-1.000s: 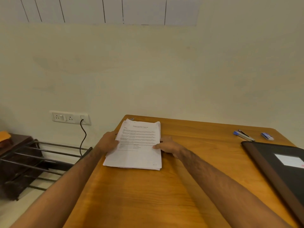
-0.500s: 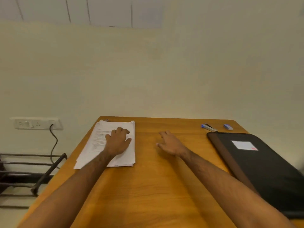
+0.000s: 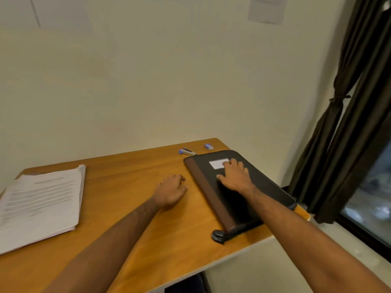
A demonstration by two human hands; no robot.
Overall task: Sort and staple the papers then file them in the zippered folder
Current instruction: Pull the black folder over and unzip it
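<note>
While the papers [image 3: 42,201] lie untouched well left of the zippered folder [image 3: 237,193], both hands have left them: right hand [image 3: 234,176] rests flat on it, left hand [image 3: 171,192] empty, relaxed beside it, suggesting opening comes next.

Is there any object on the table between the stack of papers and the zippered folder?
Only the left hand, resting on the table between the stack of papers and the zippered folder. The stapler lies further back, beside the folder's far corner. The right hand rests on the folder.
</note>
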